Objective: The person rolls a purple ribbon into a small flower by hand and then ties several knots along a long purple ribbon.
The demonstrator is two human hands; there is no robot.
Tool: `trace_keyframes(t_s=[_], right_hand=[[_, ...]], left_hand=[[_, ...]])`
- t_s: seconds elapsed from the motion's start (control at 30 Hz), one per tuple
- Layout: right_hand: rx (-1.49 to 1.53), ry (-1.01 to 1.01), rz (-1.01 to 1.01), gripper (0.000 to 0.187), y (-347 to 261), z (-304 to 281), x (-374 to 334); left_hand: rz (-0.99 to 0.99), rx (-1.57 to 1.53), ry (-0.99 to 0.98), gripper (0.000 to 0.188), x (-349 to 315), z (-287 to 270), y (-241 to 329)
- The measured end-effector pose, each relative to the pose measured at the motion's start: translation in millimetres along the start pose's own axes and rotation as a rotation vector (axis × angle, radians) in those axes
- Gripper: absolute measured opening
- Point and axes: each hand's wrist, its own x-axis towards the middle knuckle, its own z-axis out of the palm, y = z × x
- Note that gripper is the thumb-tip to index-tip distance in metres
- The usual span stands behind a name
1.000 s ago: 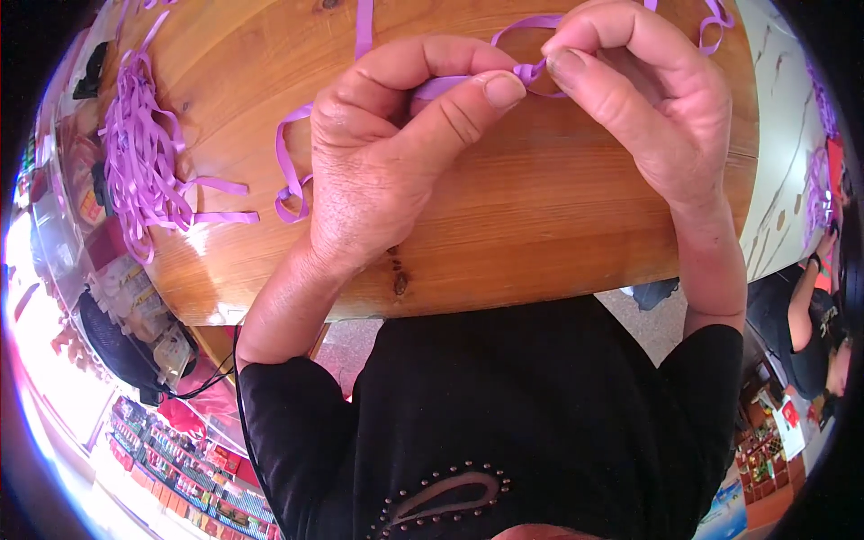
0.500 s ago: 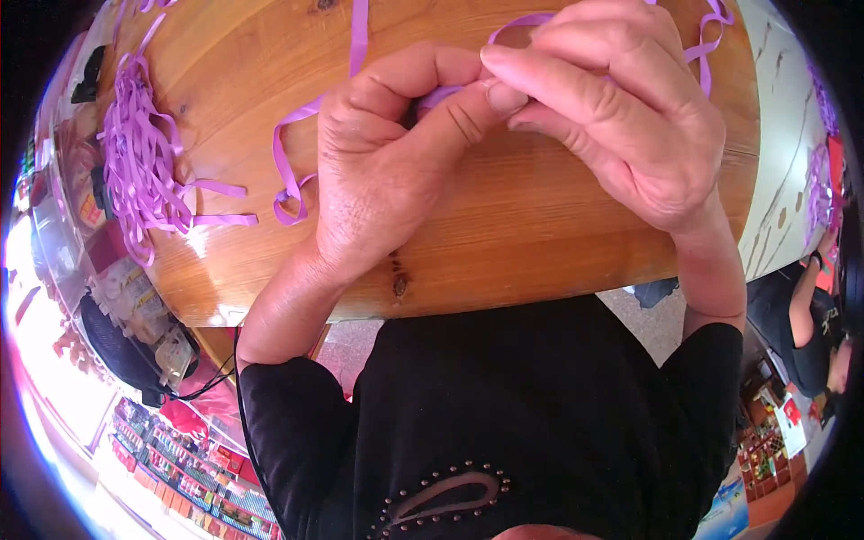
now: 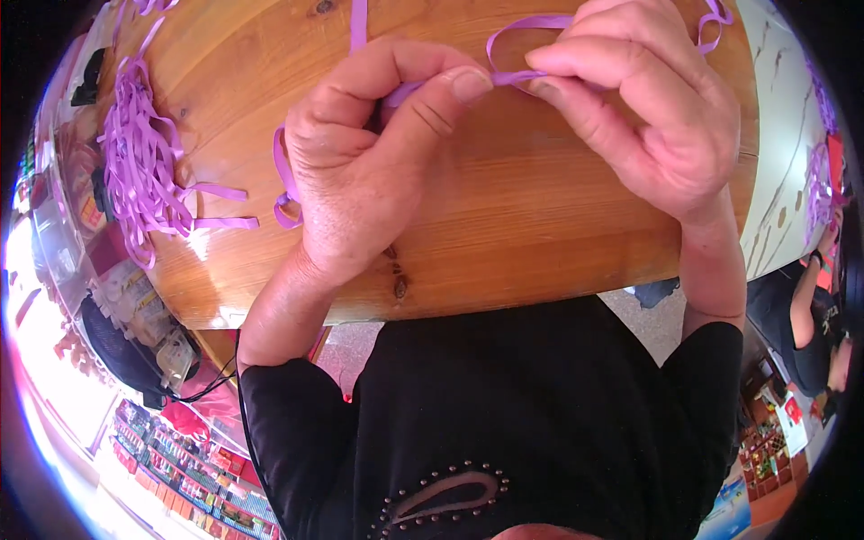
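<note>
A narrow purple ribbon runs taut between my two hands above the wooden table. My left hand pinches it between thumb and bent forefinger. With thumb and fingertips my right hand grips the same strip a short way to the right. Beyond the hands the ribbon loops up and back toward the right fingers. Beside my left wrist hangs or lies a curl of purple ribbon with a small knot; whether it joins the held strip is hidden by my hand.
A heap of purple ribbons lies at the left of the wooden table. Another strip stretches from the far edge. At right stands a white marbled surface, with another person's arm beyond it.
My hands have drawn apart, the left going left and the right slightly right. A stretch of ribbon now shows between the fingertips, which were together before.
</note>
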Motion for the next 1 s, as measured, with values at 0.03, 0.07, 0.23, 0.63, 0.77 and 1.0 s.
trace_keyframes(t_s=[0.03,0.07,0.23,0.63,0.77,1.0], right_hand=[[0.000,0.001,-0.001,0.024,0,1,0],[0.030,0.017,0.016,0.027,0,3,0],[0.119,0.067,-0.010,0.037,8,20,1],[0.041,0.243,-0.356,0.022,22,41,-2],[-0.039,0.240,-0.393,0.022,21,37,-4],[-0.049,0.194,-0.221,0.015,24,31,-1]], left_hand=[[-0.080,-0.007,0.020,0.009,0,-1,1],[-0.078,-0.007,0.018,0.009,1,-2,1],[-0.132,-0.125,0.105,0.008,-2,-1,1],[-0.194,-0.132,0.037,0.005,-1,4,3],[-0.031,-0.012,0.061,0.005,0,2,4],[0.120,0.394,0.012,0.011,8,-22,8]])
